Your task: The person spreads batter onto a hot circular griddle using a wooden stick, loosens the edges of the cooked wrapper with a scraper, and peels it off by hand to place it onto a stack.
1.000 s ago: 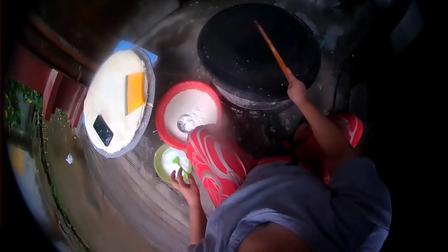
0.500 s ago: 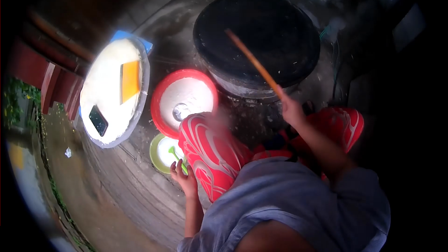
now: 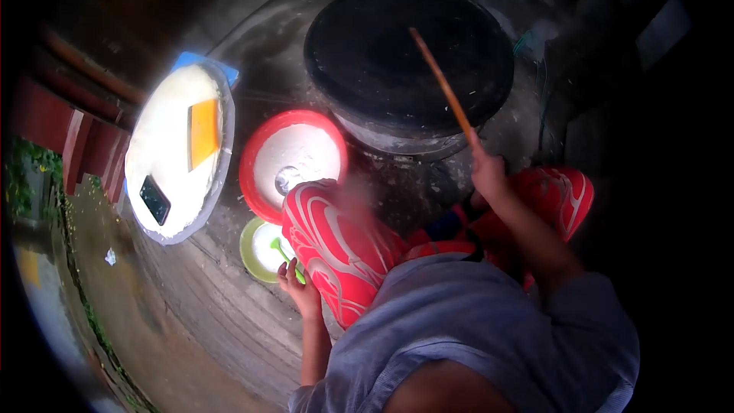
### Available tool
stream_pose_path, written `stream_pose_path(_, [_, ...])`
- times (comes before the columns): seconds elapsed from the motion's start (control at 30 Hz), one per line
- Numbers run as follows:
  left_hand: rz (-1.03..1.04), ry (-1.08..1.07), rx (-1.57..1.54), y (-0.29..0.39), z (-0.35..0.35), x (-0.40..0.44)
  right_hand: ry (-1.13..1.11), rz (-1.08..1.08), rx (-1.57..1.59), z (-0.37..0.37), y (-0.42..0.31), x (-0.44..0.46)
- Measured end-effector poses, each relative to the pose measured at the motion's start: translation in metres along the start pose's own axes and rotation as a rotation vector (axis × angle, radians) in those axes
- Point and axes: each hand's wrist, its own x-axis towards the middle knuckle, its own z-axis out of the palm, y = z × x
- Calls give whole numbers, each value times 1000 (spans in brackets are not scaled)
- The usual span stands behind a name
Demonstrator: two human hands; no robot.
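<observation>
We are holding a wooden stick over the black round plate, our right hand wrapping its near end; whether the tip is touching, we cannot tell. Left of the plate and nearer us, a red bowl is holding pale powder; beyond it from the plate, our left hand is curling with parted fingers beside a green spoon in a green bowl, and we cannot tell whether it is pinching the handle. With only specks showing on the plate and white contents remaining in both bowls, we are judging much unfinished. Compared with half a second ago, the tip is lying farther rightward across the plate.
</observation>
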Motion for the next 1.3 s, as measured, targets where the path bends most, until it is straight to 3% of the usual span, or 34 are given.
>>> stream_pose_path(0.03, [-34, -15, -56, -2, 1, -2, -67, -208, -15, -1, -4, -7])
stream_pose_path(0.07, [-67, -31, -111, -4, 1, -2, -319, -161, -220, -8, -7, -12])
stream_pose_path(0.1, [-61, -42, -113, -4, 1, -1, -314, -149, -222, -2, 10, -9])
stream_pose_path(0.17, [-101, -24, -212, -4, 0, 0, 216, 304, 67, 18, 55, 13])
stream_pose_path(0.2, [-79, -11, -214, -4, 0, 0, 307, 636, 252, 2, 43, 22])
stream_pose_path(0.23, [-79, -14, -213, -8, 0, -1, 308, 639, 251, -1, 37, 19])
stream_pose_path(0.3, [-68, -6, -177, -15, 3, -1, 286, 446, 45, -4, 26, 13])
stream_pose_path(0.33, [-67, -7, -181, -17, 5, 0, 74, 313, -10, -8, 17, 7])
stream_pose_path(0.37, [-76, -14, -200, -20, 6, 0, 123, -24, 89, 0, 20, 1])
stream_pose_path(0.43, [-99, -4, -212, -14, 3, -2, 70, -66, 89, -3, 2, 8])
stream_pose_path(0.5, [-93, -24, -112, -7, 0, 1, 304, 70, 212, 28, 37, 42])
stream_pose_path(0.53, [-98, -17, -126, -9, 1, 2, 279, 329, 272, 30, 27, 57])
stream_pose_path(0.57, [-110, 2, -126, -10, 2, 2, 265, 311, 274, 37, 16, 61])
stream_pose_path(0.63, [-81, -7, -116, -7, 3, 3, -41, -61, -35, 44, -38, 59])
stream_pose_path(0.7, [-94, 9, -129, -12, 7, 4, -278, -561, -66, 62, -73, 54])
stream_pose_path(0.77, [-57, 49, -147, -18, 8, 5, -345, -553, -84, 62, -104, 60])
stream_pose_path(0.83, [-98, 68, -102, -18, 3, -1, -110, -158, 129, 68, -113, 80])
stream_pose_path(0.9, [-132, 82, -121, -27, 6, -8, -10, -116, -24, 84, -85, 95])
stream_pose_path(1.0, [-211, 62, -106, -36, 5, -9, -376, -496, 39, 75, -92, 66])
stream_pose_path(1.03, [-225, 56, -76, -42, 6, -10, -333, -659, 86, 72, -103, 55])
stream_pose_path(1.1, [-270, 60, 20, -53, 18, -9, -757, -241, 290, 66, -118, 56])
stream_pose_path(1.13, [-279, 54, 120, -65, 26, -6, -803, -209, 270, 60, -137, 58])
stream_pose_path(1.23, [-485, -33, 446, -77, 45, 14, -827, -460, 171, 68, -179, 66])
stream_pose_path(1.27, [-560, -67, 471, -78, 51, 22, -921, -388, 113, 69, -201, 69])
stream_pose_path(1.3, [-636, -103, 491, -81, 57, 29, -906, -572, 33, 78, -215, 74])
